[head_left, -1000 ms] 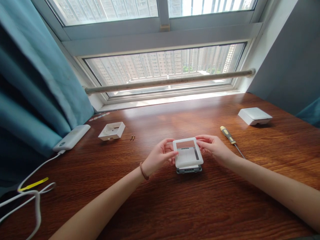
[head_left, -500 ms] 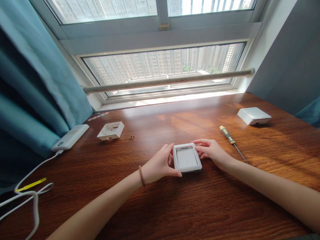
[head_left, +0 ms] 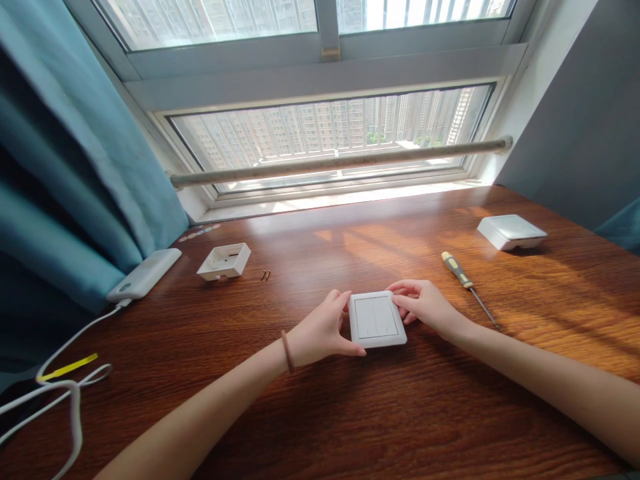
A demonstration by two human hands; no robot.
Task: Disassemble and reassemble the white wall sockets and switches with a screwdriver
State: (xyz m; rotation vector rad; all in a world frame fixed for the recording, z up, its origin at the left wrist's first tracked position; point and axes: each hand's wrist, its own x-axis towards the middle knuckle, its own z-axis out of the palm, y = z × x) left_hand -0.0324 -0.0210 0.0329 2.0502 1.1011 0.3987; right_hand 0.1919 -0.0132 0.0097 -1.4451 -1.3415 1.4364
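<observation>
A white square wall switch (head_left: 377,319) with two rockers inside a raised frame is held low over the wooden table. My left hand (head_left: 327,325) grips its left side, the thumb at the near left corner and the fingers along the far left edge. At its far right corner, my right hand (head_left: 420,307) pinches the rim between thumb and fingers. Both hands are closed on the switch, and its underside is hidden. A screwdriver (head_left: 457,270) with a yellow and grey handle lies to the right of my right hand.
On the left of the wooden table (head_left: 280,413) are an open white mounting box (head_left: 225,261), two small screws (head_left: 265,275) and a white power bank (head_left: 145,275) with a white cable (head_left: 75,413). A second white switch box (head_left: 513,231) stands at the far right. The window lies beyond.
The frame, which sat askew with a dark gap at its far inner edge, now lies flush around the rockers. Both hands keep nearly the same hold.
</observation>
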